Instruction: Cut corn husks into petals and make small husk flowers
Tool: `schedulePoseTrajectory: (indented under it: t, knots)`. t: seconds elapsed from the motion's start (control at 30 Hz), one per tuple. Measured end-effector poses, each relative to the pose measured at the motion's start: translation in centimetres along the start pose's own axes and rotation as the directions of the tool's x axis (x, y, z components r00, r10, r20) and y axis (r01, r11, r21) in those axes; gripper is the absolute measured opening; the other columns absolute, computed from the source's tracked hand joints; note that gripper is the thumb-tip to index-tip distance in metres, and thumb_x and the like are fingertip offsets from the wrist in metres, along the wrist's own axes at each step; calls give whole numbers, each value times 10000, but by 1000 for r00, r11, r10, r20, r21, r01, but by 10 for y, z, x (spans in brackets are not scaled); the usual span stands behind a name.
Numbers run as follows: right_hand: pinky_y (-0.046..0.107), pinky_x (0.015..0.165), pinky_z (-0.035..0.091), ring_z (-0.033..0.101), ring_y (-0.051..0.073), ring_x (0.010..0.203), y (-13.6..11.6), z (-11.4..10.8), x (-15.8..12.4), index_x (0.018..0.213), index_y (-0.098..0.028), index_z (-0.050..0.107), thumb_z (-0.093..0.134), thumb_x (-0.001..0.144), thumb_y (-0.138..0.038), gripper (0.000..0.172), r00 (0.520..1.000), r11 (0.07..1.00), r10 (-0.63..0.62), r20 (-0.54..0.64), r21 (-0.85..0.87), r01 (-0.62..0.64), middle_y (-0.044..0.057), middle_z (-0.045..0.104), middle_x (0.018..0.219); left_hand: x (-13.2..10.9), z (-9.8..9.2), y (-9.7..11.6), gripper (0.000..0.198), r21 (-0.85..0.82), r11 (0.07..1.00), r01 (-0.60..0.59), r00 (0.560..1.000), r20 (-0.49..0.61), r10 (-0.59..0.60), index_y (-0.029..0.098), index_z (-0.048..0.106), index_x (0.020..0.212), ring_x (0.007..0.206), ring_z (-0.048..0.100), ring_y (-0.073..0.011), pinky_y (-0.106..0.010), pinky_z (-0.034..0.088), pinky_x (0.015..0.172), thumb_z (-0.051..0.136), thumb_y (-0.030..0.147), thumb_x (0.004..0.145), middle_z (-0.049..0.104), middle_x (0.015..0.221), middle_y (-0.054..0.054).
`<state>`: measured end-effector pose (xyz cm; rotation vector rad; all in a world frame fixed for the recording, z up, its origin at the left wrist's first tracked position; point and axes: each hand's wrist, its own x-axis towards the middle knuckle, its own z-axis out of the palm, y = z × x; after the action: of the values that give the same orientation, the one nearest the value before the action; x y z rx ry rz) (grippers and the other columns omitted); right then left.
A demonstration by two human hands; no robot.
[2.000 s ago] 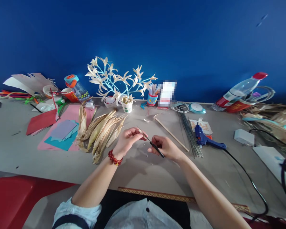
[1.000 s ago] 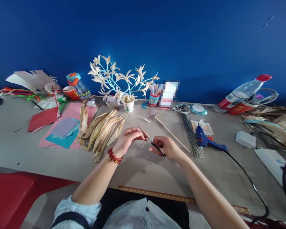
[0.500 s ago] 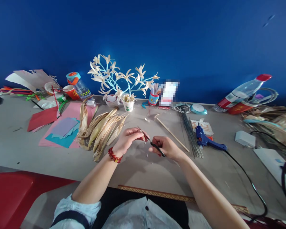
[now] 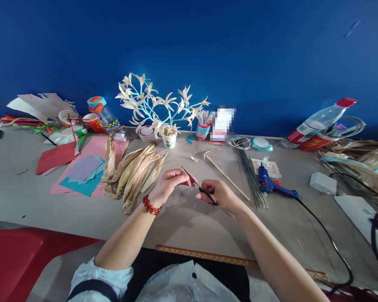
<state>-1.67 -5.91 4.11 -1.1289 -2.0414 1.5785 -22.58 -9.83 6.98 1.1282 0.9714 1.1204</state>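
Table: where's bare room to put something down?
Bare tabletop between the coloured paper and the near edge, and between the right forearm and the glue gun cord. Crowded: the cups along the wall and around the bottle.

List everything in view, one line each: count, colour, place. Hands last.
table: one, grey, under everything
corn husks: one pile, tan, left of the left hand
paper sheets: several, pink, red, teal, far left
flower branch: one, pale blooms, blue stems, by the wall
wooden stick: one, tan, beyond the right hand
wire bundle: one, dark green, right of the stick
glue gun: one, blue, right of the bundle
bottle: one, clear, red cap, far right
scissors: one, black handles, in the right hand
left hand: pinched at the scissor blades
right hand: holds scissors
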Motion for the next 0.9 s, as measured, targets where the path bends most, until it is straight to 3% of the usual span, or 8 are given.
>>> schedulePoseTrajectory:
  t: [0.1,0.2,0.33,0.4,0.47,0.6,0.77,0.9]
  knots:
    - [219,443,228,391,93,435,0,-7,1,616,-220,369,689,728,-579,493,998,999,6,-60,-33,-8,-67,451,441,0,1,0,237,10,1000,-7,1000,-15,7,163,670,651,921,653,-205,-310,490,858,593,307,822,711,925,-72]
    - [226,469,265,455,116,489,-1,-17,1,639,-219,432,667,737,-590,450,981,966,14,-195,-250,-64,-42,528,516,0,2,-1,215,52,998,-40,998,-53,43,164,668,686,977,649,-218,-312,492,870,614,323,821,703,918,-73]
    - [249,496,240,542,158,613,-2,-21,-1,685,-225,537,678,711,-616,416,942,731,-45,-334,-654,-197,10,625,718,1,3,-4,170,111,988,-104,987,-107,116,170,658,766,794,627,-153,-273,489,778,633,322,837,677,808,-35]
    - [259,504,222,590,182,700,-2,-16,-1,733,-222,571,701,708,-579,380,945,637,-66,-321,-743,-208,41,656,857,3,4,-8,155,97,988,-122,983,-125,134,172,638,791,697,593,-127,-256,478,724,634,317,845,638,714,-4]
    - [265,500,207,608,197,721,-2,-11,-2,797,-217,587,730,689,-538,368,949,599,-32,-315,-766,-234,54,663,911,4,5,-11,147,58,990,-129,980,-146,137,175,616,808,674,588,-124,-255,479,705,644,316,840,612,680,11]
    - [260,494,227,595,186,661,-5,-12,-5,916,-219,583,767,650,-470,410,960,668,49,-275,-706,-237,25,665,846,4,9,-16,176,15,996,-92,978,-185,93,177,597,833,671,608,-128,-273,505,719,677,333,813,626,711,10]
    - [236,560,335,560,148,673,-13,-21,-9,918,-220,593,753,698,-445,353,983,877,-116,-139,-478,35,-4,642,821,4,17,-24,213,5,1000,-31,979,-200,31,182,597,822,722,648,-141,-287,524,752,700,365,788,678,843,-17]
    - [225,549,357,495,121,593,-13,-5,-5,890,-202,581,581,871,-482,281,946,959,-227,-233,-220,177,-19,589,704,6,25,-36,224,-59,998,-38,977,-211,24,169,618,814,744,620,-137,-275,513,749,720,364,773,665,887,-31]
